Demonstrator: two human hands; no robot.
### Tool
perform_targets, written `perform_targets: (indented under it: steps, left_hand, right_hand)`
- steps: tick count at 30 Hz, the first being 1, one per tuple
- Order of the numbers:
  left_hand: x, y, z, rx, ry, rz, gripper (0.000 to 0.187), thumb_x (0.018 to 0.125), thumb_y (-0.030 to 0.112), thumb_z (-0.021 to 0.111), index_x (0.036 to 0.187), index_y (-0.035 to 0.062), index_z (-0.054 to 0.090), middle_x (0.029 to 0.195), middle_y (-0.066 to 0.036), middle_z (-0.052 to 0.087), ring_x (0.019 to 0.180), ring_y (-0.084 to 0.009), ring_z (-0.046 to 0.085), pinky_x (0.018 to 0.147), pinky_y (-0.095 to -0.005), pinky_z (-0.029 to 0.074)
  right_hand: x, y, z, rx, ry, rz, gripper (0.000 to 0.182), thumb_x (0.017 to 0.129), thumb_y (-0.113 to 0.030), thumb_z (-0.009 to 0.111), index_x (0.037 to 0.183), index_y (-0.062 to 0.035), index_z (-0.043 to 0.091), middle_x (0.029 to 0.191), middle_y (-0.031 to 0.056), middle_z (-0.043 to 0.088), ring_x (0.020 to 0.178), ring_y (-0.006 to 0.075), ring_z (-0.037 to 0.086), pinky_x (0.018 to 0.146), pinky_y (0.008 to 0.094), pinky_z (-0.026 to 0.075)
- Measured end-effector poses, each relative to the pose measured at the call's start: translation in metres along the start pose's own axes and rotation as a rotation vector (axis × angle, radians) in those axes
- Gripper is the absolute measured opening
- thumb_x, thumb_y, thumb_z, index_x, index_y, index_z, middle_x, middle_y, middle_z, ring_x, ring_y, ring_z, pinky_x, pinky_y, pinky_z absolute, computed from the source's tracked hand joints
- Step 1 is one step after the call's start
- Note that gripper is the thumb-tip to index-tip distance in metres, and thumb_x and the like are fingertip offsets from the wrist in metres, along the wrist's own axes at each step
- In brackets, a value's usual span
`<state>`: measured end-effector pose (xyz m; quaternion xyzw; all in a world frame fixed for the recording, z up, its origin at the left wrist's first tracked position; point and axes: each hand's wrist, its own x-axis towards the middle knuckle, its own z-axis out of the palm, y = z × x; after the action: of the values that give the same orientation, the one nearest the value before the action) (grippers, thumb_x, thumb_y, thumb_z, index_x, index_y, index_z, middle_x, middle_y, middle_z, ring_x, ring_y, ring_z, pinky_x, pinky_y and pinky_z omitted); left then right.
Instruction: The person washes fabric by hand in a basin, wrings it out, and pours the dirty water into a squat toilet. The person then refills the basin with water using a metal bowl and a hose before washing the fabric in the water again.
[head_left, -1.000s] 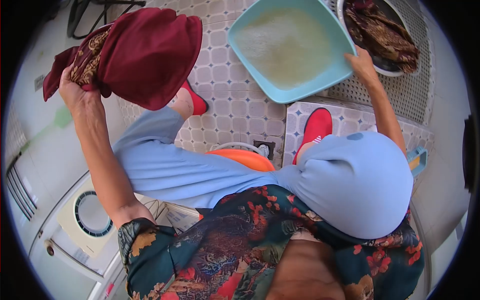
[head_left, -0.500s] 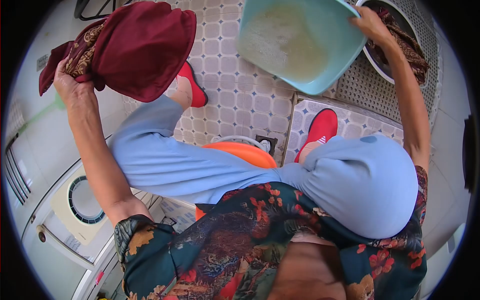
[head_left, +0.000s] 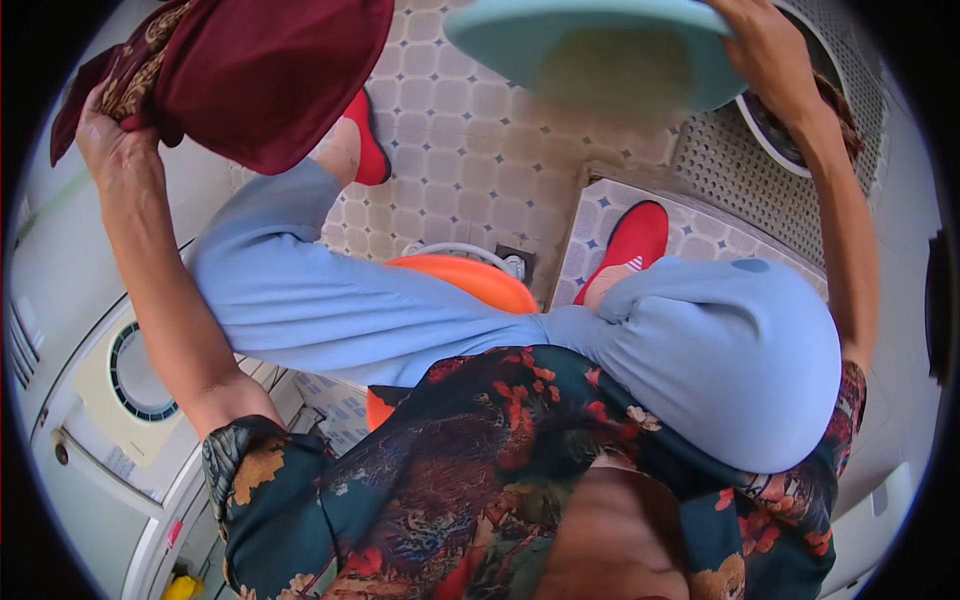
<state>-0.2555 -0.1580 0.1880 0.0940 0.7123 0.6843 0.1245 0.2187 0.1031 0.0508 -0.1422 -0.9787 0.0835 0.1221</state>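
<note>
Two hands raised, well apart. Left hand (head_left: 110, 140) clamped on bunched maroon cloth (head_left: 260, 70), held high at far left. Right hand (head_left: 770, 55) gripping rim of teal basin (head_left: 600, 50), tilted almost edge-on at far right above tiled floor (head_left: 480, 170). Orange tub (head_left: 470, 285) near, between knees. Round bowl (head_left: 800, 140) partly hidden behind right wrist.

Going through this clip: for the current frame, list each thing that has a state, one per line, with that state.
Left hand: shut grip on the red cloth, raised.
Red cloth: bunched, hanging from the hand.
Right hand: gripping the basin's rim.
Teal basin: lifted off the floor and tilted; contents not visible.
Metal bowl: on the grating, mostly hidden by the arm.
Orange tub: on the floor between the legs.
</note>
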Motion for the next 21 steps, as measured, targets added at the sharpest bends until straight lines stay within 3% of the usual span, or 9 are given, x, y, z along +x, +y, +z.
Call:
perform_targets:
  steps: [3,5,8,12,14,18,21]
  left_hand:
    - [-0.002,-0.001,0.000,-0.069,-0.060,-0.019,0.020,0.083,0.004,0.052,0.097,-0.0070,0.060,0.097,-0.021,0.068,0.088,-0.0340,0.068,0.076,-0.0433,0.058]
    - [0.003,-0.002,-0.002,-0.080,-0.071,-0.021,0.018,0.083,0.004,0.052,0.095,-0.0068,0.061,0.095,-0.020,0.068,0.086,-0.0339,0.068,0.077,-0.0438,0.058]
    - [-0.012,0.002,0.009,-0.108,-0.051,-0.028,0.015,0.082,0.002,0.052,0.090,-0.0061,0.061,0.092,-0.019,0.069,0.079,-0.0334,0.068,0.077,-0.0435,0.058]
    - [-0.028,0.005,0.020,-0.120,0.004,-0.011,0.012,0.081,0.000,0.052,0.087,-0.0059,0.061,0.093,-0.019,0.068,0.080,-0.0323,0.068,0.077,-0.0433,0.057]
    - [-0.027,0.004,0.022,-0.025,0.008,0.060,0.024,0.085,0.005,0.048,0.100,-0.0087,0.060,0.101,-0.022,0.067,0.091,-0.0360,0.066,0.086,-0.0493,0.055]
    - [-0.032,0.007,0.024,-0.055,-0.024,0.068,0.024,0.085,0.005,0.048,0.100,-0.0085,0.060,0.100,-0.022,0.067,0.091,-0.0361,0.066,0.086,-0.0490,0.054]
    - [-0.031,0.008,0.021,-0.155,-0.067,0.012,0.012,0.082,0.000,0.052,0.087,-0.0063,0.061,0.092,-0.019,0.068,0.081,-0.0320,0.068,0.076,-0.0424,0.058]
  right_hand:
    - [-0.014,-0.028,-0.013,-0.054,0.017,-0.023,0.038,0.075,-0.001,0.063,0.113,-0.0054,0.065,0.112,0.0143,0.067,0.098,0.0318,0.063,0.086,0.0389,0.051]
    - [-0.029,-0.024,-0.011,-0.286,0.099,-0.230,0.041,0.078,-0.002,0.061,0.116,-0.0171,0.067,0.115,-0.0020,0.066,0.097,0.0169,0.062,0.082,0.0264,0.054]
    - [-0.043,-0.023,-0.017,-0.230,0.140,-0.289,0.054,0.070,-0.002,0.062,0.121,-0.0187,0.065,0.127,0.0008,0.062,0.109,0.0231,0.060,0.092,0.0309,0.052]
    - [-0.051,-0.021,-0.028,-0.141,0.229,-0.312,0.044,0.074,-0.010,0.064,0.117,-0.0154,0.067,0.123,0.0035,0.064,0.112,0.0246,0.060,0.096,0.0323,0.050]
    - [-0.057,-0.020,-0.030,-0.151,0.230,-0.294,0.040,0.075,-0.012,0.064,0.115,-0.0141,0.068,0.122,0.0048,0.064,0.115,0.0244,0.059,0.099,0.0326,0.048]
    - [-0.067,-0.017,-0.037,-0.175,0.274,-0.240,0.043,0.075,-0.014,0.066,0.117,-0.0157,0.067,0.124,0.0035,0.064,0.117,0.0232,0.058,0.102,0.0322,0.047]
    - [-0.068,-0.014,-0.037,-0.156,0.343,-0.188,0.044,0.075,-0.012,0.069,0.119,-0.0174,0.066,0.124,0.0005,0.063,0.118,0.0210,0.057,0.105,0.0317,0.044]
